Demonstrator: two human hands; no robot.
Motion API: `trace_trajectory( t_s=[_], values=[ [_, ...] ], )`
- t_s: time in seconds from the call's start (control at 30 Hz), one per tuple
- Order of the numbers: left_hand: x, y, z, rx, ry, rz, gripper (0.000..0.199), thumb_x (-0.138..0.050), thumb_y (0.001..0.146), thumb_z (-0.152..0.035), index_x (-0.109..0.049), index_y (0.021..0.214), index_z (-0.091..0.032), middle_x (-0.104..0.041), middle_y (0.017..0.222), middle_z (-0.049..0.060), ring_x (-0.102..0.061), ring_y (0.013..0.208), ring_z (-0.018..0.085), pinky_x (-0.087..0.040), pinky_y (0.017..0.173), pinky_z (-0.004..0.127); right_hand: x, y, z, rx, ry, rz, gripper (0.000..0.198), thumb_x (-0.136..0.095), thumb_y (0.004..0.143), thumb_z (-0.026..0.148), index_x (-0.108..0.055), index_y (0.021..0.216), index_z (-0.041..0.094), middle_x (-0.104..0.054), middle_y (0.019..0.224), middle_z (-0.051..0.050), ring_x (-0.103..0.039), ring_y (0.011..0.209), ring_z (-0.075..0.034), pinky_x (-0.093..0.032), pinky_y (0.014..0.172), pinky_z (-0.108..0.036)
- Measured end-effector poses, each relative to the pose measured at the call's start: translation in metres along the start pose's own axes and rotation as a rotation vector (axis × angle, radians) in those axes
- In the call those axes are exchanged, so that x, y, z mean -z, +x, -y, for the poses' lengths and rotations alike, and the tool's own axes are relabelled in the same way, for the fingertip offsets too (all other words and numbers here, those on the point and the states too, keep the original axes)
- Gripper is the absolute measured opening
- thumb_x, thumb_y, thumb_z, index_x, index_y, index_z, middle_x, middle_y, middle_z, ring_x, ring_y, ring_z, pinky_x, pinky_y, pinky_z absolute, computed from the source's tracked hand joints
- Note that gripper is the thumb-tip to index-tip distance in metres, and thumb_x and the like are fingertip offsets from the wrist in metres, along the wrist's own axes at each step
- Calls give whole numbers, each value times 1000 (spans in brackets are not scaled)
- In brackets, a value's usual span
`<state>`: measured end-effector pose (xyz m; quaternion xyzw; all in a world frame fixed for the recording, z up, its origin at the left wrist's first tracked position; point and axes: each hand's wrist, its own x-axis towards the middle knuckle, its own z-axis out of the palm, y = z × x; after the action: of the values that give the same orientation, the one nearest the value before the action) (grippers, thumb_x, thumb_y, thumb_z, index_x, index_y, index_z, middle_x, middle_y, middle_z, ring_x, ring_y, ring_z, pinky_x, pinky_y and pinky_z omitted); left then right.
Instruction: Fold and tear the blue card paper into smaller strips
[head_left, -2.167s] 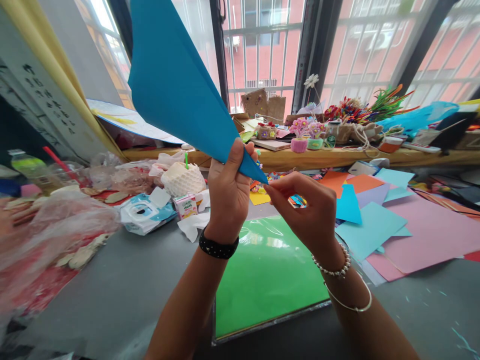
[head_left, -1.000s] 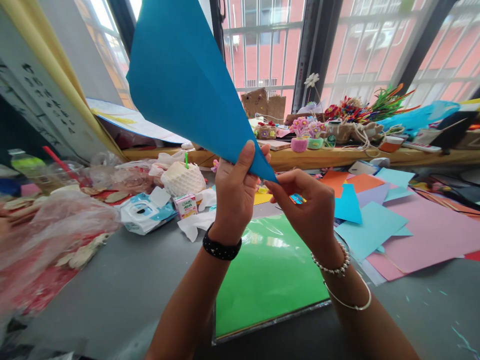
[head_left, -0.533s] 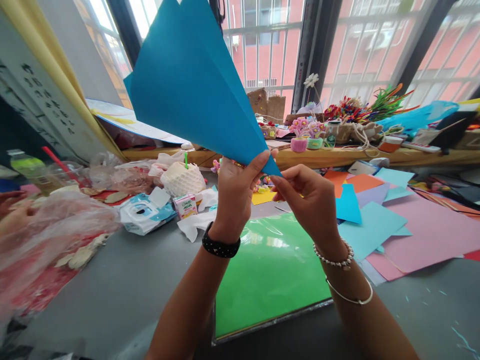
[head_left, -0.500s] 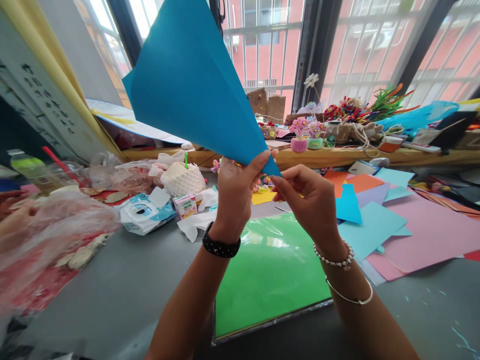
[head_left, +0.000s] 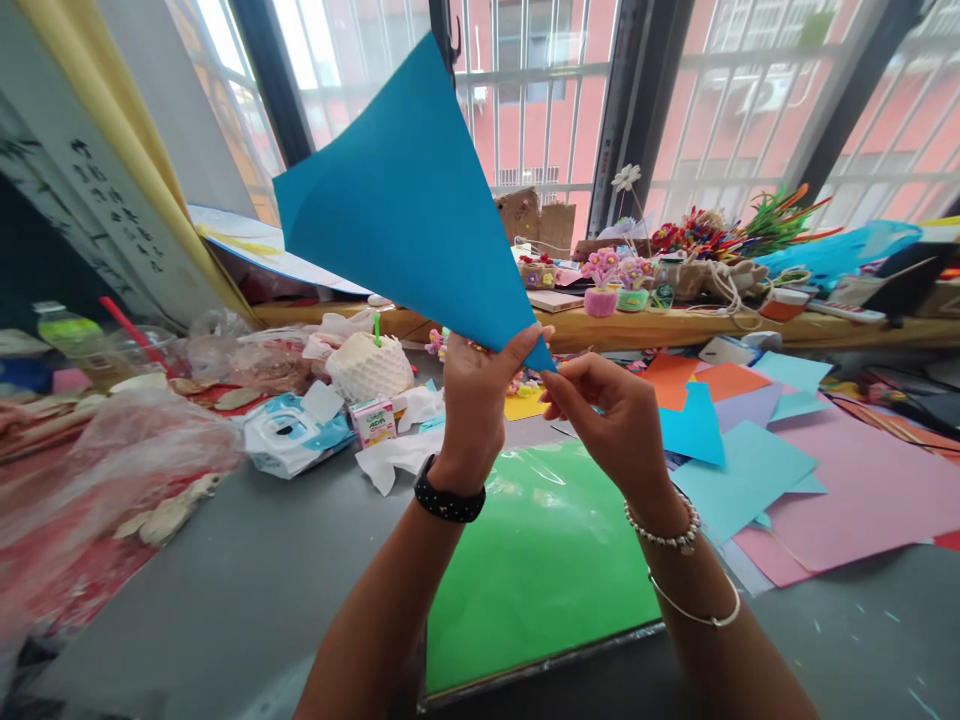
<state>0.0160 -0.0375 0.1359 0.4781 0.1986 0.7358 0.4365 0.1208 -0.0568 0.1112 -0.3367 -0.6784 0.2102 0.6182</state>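
A large sheet of blue paper (head_left: 397, 210), rolled into a cone, is held up in front of me with its narrow tip pointing down and right. My left hand (head_left: 480, 390) pinches the cone just above the tip, thumb on the near side. At the very tip, the thumb and fingers of my right hand (head_left: 604, 415) close on the paper's point. Beneath both forearms a glossy green sheet (head_left: 555, 570) lies on the grey table. The cone's inside is turned away from view.
Left on the table are a wet-wipe pack (head_left: 296, 430), a small box (head_left: 373, 422), a white netted bundle (head_left: 367, 367) and plastic bags (head_left: 112, 450). Coloured paper sheets (head_left: 870, 470) spread at right. Crochet flowers (head_left: 602, 268) stand on the ledge. Another person's hand shows at far left.
The cone's wide end has come lower and its visible outline has turned slightly. Both hands keep their hold near the tip. The whole view has shifted a little.
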Motion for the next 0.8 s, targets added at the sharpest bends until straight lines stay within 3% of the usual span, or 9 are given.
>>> trace_trajectory(
  t_s=[0.13, 0.33, 0.47, 0.63, 0.8],
  values=[
    [5, 5, 6, 99, 63, 87, 41, -68, 59, -16, -48, 95, -16, -62, 79, 1, -61, 70, 13, -48, 66, 24, 12, 8, -5, -59, 80, 74, 19, -54, 75, 33, -59, 70, 15, -59, 61, 0, -57, 55, -8, -46, 50, -20],
    [13, 1, 21, 319, 127, 317, 54, -72, 53, -13, -45, 100, -13, -59, 97, 8, -59, 81, 16, -48, 71, 27, 25, 20, -25, -193, 193, -72, 24, -55, 72, 39, -61, 73, 16, -59, 60, 1, -55, 53, -8, -45, 48, -20],
    [27, -5, 31, 481, 236, 418, 57, -72, 54, -14, -44, 104, -14, -60, 93, 9, -61, 74, 17, -49, 68, 29, 28, 24, -47, -266, 187, -92, 24, -57, 69, 40, -59, 65, 16, -55, 51, 2, -52, 47, -7, -43, 46, -19],
    [55, -6, 48, 586, 296, 500, 54, -72, 56, -19, -45, 102, -13, -61, 86, 7, -62, 67, 17, -49, 63, 28, 26, 27, -76, -358, 186, -58, 25, -60, 66, 39, -56, 59, 15, -56, 49, 1, -52, 46, -7, -43, 46, -20],
    [74, -6, 66, 652, 281, 460, 58, -71, 58, -22, -42, 108, -14, -61, 85, 7, -61, 67, 16, -49, 62, 28, 19, 25, -94, -405, 84, -1, 27, -62, 63, 40, -53, 56, 15, -57, 49, 0, -54, 46, -9, -44, 47, -21]
  ],
)
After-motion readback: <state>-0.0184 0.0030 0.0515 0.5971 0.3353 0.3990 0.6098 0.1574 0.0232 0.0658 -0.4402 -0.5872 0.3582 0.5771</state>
